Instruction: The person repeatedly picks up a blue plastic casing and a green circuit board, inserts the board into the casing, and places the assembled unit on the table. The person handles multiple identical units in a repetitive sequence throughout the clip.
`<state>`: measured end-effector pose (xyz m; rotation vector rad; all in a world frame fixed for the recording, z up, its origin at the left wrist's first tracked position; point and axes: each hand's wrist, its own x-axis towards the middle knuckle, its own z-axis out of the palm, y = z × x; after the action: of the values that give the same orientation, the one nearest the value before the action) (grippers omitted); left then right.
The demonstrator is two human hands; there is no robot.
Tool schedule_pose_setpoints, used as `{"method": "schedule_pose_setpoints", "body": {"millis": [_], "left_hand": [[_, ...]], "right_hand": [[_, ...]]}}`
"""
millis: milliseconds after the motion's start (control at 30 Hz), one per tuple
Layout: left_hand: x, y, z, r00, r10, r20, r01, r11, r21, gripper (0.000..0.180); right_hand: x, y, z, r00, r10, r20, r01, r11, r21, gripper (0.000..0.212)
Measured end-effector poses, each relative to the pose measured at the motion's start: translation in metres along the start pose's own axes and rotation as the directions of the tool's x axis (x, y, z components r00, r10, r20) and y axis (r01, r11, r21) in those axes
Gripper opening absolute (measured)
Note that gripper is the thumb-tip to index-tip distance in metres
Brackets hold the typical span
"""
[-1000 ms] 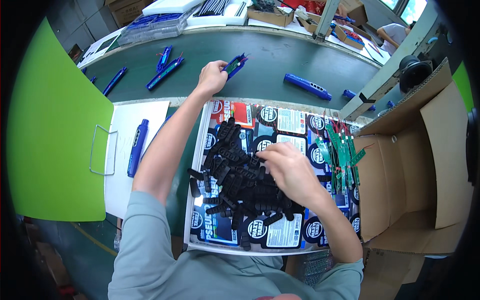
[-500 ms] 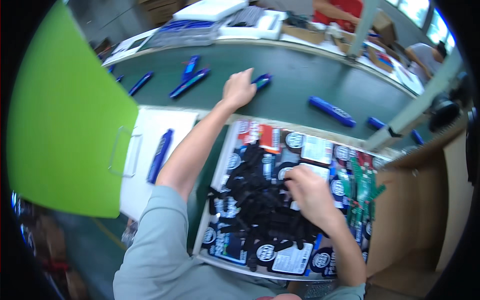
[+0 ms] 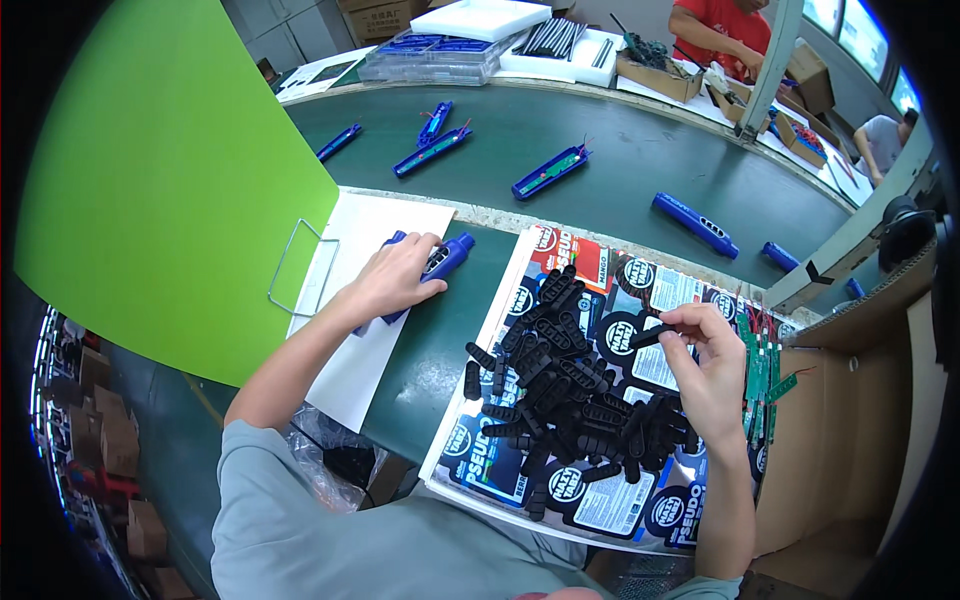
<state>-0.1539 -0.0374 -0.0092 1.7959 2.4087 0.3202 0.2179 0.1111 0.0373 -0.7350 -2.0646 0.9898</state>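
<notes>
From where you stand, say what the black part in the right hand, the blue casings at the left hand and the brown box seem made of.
Black part in the right hand: matte rubber or plastic; the dull surface fits both.
Blue casings at the left hand: probably hard plastic, smooth with a sheen.
Brown box: likely cardboard, with matte folded flaps.

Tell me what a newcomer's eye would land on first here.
Probably the bright green panel filling the view's left side. Next, the heap of black pieces on the label-patterned board, with the right hand pinching one black piece near it. Left of the board, the left hand grips a blue casing.
</notes>
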Motion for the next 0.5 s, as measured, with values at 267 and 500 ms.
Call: {"method": "schedule_pose_setpoints", "body": {"millis": [267,500], "left_hand": [[-0.006,0.063,-0.006,0.996,0.014,0.086,0.082,0.177,-0.981,0.038],[-0.002,0.162,0.016,0.936,0.311,0.162,0.17,0.0,-0.985,0.047]], "right_hand": [[-0.008,-0.008,0.008,0.976,0.218,-0.02,-0.198,0.919,0.341,0.019],[-0.009,-0.035,0.007,0.988,-0.062,-0.143,0.049,0.994,-0.093,0.016]]}}
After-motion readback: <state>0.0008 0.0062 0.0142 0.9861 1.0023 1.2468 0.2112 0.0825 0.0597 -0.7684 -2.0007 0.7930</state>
